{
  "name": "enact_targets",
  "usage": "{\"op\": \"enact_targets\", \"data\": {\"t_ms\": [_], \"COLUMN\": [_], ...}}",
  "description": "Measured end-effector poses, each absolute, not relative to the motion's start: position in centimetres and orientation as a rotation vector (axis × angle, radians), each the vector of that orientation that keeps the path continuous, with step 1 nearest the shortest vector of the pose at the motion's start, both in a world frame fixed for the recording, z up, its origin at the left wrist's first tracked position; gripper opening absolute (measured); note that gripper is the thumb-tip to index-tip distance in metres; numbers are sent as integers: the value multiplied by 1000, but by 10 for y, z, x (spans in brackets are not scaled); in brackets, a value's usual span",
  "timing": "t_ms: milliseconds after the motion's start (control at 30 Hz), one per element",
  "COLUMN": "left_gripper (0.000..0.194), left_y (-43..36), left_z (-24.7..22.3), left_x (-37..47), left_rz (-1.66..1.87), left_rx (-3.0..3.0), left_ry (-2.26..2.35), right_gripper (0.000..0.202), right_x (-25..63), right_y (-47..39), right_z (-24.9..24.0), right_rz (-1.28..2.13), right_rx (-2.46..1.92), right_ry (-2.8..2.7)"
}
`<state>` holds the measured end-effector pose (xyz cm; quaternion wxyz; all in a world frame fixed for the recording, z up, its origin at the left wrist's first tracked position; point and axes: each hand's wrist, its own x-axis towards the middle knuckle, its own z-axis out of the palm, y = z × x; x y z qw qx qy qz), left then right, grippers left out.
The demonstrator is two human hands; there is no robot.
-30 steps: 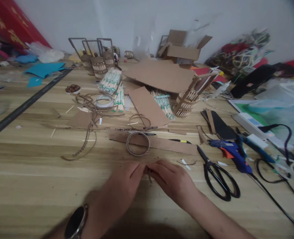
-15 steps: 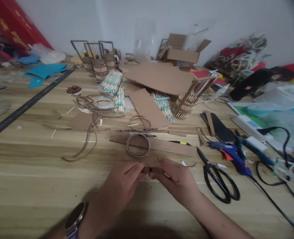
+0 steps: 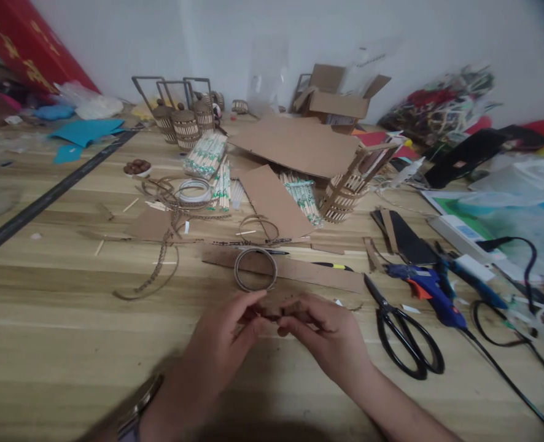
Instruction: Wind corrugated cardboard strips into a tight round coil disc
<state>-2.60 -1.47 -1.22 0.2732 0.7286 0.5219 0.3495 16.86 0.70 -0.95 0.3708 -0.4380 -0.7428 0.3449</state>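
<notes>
The left hand [image 3: 226, 337] and right hand [image 3: 331, 337] meet above the wooden table [image 3: 92, 362], thumbs and fingers nearly closed, pinching a small brown piece [image 3: 272, 313] between them. The fingers hide most of it, so its full shape cannot be told. A watch [image 3: 143, 399] is on the left wrist.

Just beyond the grip lies a round coil [image 3: 255, 269], resting on a long cardboard strip [image 3: 318, 274]. To the right of the grip are black-handled scissors [image 3: 405, 334], blades pointing away, and past them a blue glue gun [image 3: 431, 288] with an orange trigger. Beyond and to the left are loose brown strips [image 3: 161, 258], a white coil [image 3: 193, 191] and a small bowl of brown balls [image 3: 137, 167]. Farther off, beyond the grip, stand small slatted buckets [image 3: 185, 127] with tall handles, packs of sticks [image 3: 206, 153], cardboard sheets [image 3: 299, 144] and an open box [image 3: 339, 101].
</notes>
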Motion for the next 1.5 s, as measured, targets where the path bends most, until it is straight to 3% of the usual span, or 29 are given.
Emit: {"op": "enact_targets", "data": {"t_ms": [133, 300, 600, 700, 800, 900, 1033, 1133, 1333, 1500], "left_gripper": [24, 22, 41, 42, 34, 33, 29, 27, 24, 25], "left_y": [-11, -15, -24, -24, -22, -23, -26, -25, -17, -17], "left_z": [-8, -14, -22, -18, -16, -16, -19, -19, -11, -12], "left_x": [-27, -28, -30, -27, -24, -19, -16, -18, -21, -21], "left_rz": [850, 761, 386, 509, 804, 943, 948, 967, 824, 819], "left_rx": [1939, 2256, 2706, 2740, 2608, 2548, 2513, 2451, 2060, 1856], "left_ry": [1309, 1399, 1379, 1397, 1489, 1488, 1492, 1430, 1260, 1229], "right_gripper": [22, 19, 19, 17, 9, 21, 39, 41, 38, 38], "right_x": [164, 166, 171, 170, 166, 160, 152, 152, 155, 157], "right_y": [7, 9, 12, 11, 8, 6, 3, 1, 3, 4], "right_z": [-15, -12, -9, -10, -9, -10, -14, -15, -10, -8], "right_rz": [1260, 1054, 749, 779, 1049, 1348, 1432, 1361, 880, 775], "right_rx": [-1134, -1177, -1045, -1046, -1206, -1326, -1373, -1355, -1157, -1094], "right_ry": [-1620, -1829, -2236, -2177, -1869, -1473, -1330, -1412, -1637, -1765]}}
